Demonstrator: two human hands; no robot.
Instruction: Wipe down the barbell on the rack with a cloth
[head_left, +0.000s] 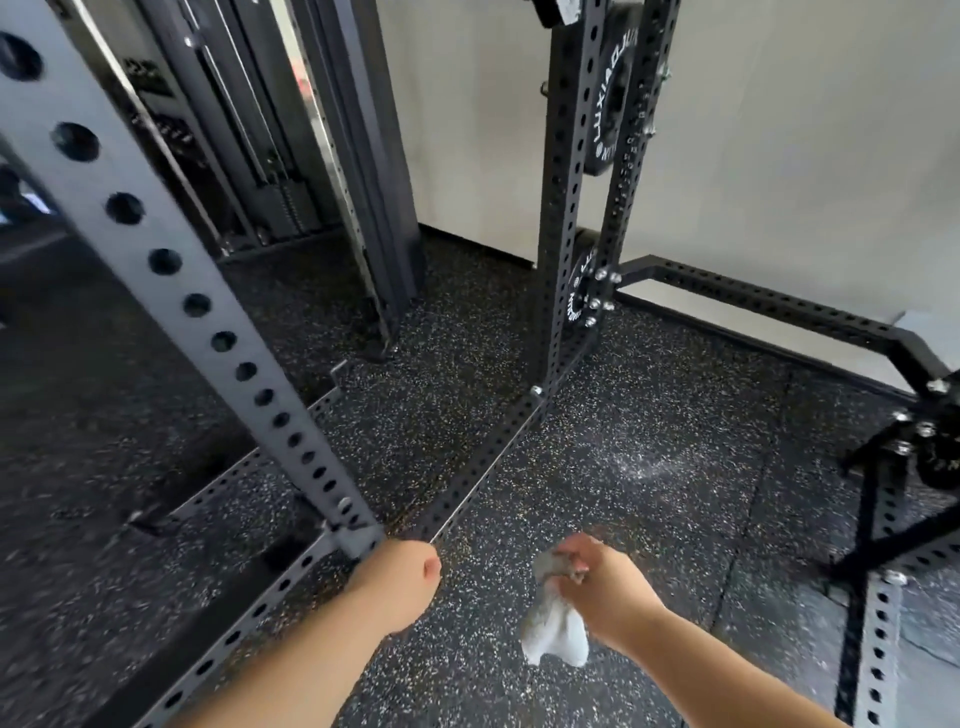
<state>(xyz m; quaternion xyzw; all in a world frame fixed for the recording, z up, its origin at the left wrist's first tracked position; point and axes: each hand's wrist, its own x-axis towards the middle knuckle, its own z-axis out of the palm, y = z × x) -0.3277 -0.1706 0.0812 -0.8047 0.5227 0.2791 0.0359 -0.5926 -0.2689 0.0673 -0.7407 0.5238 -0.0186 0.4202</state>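
Evidently only carrying, the right hand (605, 584) pinches the cloth (556, 631) in its fingers, the left hand (402, 574) fisted empty; next, find the unseen barbell.

You are standing in a gym. Evidence: black speckled rubber floor tiles (649, 441), perforated steel rack uprights (563, 208), weight plates (615, 98) stored on the rack's pegs, and a cable machine with a weight stack (291, 197) against the pale wall.
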